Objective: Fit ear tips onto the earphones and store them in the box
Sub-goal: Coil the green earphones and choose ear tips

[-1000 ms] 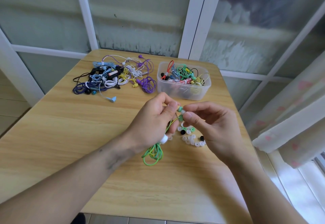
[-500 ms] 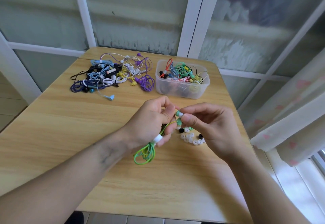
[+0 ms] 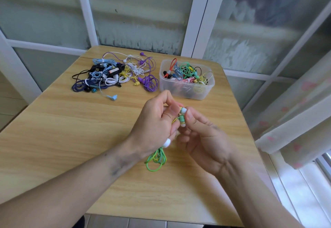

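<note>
My left hand (image 3: 155, 122) grips a green earphone set; its coiled green cable (image 3: 156, 158), bound by a white band, hangs below the fist. Two green earbuds (image 3: 182, 118) with pale tips stick out between my hands. My right hand (image 3: 202, 134) pinches the upper earbud's tip with thumb and forefinger. The clear plastic box (image 3: 186, 91) stands beyond my hands at the back right, holding several coiled earphones. The loose ear tips on the table are hidden behind my hands.
A tangled pile of earphones (image 3: 114, 75) in purple, blue, black, white and yellow lies at the back left of the wooden table (image 3: 62, 129). White window frames stand behind the table, and a curtain (image 3: 295, 120) hangs at the right.
Both hands have stayed together, working at the earbuds. The view shifted a little, and the loose ear tips seen beside my right hand earlier are now covered.
</note>
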Demonstrator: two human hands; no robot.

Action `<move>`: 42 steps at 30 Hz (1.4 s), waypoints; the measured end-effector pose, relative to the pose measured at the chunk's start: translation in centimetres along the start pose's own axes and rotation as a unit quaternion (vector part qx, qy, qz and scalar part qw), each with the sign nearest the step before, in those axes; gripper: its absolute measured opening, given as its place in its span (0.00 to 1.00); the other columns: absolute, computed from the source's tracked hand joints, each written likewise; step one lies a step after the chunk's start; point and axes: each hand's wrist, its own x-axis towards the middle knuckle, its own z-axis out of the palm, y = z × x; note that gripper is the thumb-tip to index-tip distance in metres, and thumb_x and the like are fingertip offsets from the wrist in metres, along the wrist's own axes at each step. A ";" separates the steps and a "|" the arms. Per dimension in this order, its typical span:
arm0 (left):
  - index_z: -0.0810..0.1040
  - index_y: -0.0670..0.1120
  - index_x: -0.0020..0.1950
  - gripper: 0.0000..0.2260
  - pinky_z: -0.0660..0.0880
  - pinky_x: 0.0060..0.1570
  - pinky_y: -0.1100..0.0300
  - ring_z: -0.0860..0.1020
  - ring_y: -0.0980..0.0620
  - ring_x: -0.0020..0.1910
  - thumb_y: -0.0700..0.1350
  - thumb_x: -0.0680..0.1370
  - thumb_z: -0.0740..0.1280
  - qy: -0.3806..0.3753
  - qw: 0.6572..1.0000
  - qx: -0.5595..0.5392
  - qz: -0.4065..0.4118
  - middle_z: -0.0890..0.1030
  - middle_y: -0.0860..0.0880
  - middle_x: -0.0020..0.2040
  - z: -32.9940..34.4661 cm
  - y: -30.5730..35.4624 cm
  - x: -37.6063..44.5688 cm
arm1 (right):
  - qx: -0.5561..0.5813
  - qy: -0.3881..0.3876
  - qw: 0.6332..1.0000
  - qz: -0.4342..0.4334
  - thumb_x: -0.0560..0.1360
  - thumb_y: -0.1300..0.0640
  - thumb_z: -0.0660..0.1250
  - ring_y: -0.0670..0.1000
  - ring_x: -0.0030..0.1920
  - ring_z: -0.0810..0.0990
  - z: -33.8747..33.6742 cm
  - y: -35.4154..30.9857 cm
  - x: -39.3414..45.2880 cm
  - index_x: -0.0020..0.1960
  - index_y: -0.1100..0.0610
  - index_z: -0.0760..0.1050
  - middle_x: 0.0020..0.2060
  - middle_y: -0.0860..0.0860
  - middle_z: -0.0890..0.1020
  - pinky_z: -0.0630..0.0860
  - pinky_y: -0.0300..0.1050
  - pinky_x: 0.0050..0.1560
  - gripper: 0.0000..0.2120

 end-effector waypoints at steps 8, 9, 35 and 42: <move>0.72 0.49 0.43 0.07 0.66 0.25 0.67 0.70 0.57 0.23 0.40 0.80 0.63 0.018 0.986 0.141 0.092 0.75 0.51 0.26 -0.6 -0.8 0.7 | -0.019 0.013 1.000 -0.012 0.74 0.54 0.67 0.45 0.35 0.72 0.7 -0.5 -0.5 0.52 0.57 0.80 0.37 0.53 0.77 0.66 0.35 0.32 0.10; 0.72 0.49 0.43 0.07 0.66 0.25 0.67 0.71 0.57 0.23 0.41 0.80 0.64 0.019 0.982 0.162 0.093 0.77 0.50 0.27 -0.6 -0.8 0.8 | -0.067 0.026 0.997 -0.038 0.74 0.54 0.67 0.47 0.38 0.74 0.4 -0.7 -0.5 0.52 0.58 0.81 0.37 0.54 0.78 0.67 0.37 0.35 0.10; 0.69 0.44 0.38 0.10 0.62 0.20 0.70 0.68 0.58 0.16 0.36 0.78 0.64 0.066 0.994 0.047 0.079 0.74 0.45 0.27 0.4 -0.6 0.1 | 0.008 -0.004 0.999 -0.048 0.69 0.61 0.69 0.48 0.37 0.80 0.8 -1.2 -0.3 0.41 0.58 0.84 0.40 0.54 0.83 0.77 0.36 0.39 0.05; 0.73 0.49 0.41 0.05 0.76 0.34 0.53 0.79 0.52 0.34 0.45 0.76 0.66 0.096 0.965 0.212 0.121 0.81 0.52 0.34 -0.4 -2.2 1.0 | -0.233 0.089 0.957 -0.150 0.68 0.56 0.74 0.47 0.35 0.79 -0.2 -2.3 -0.4 0.51 0.58 0.85 0.38 0.52 0.85 0.76 0.40 0.42 0.12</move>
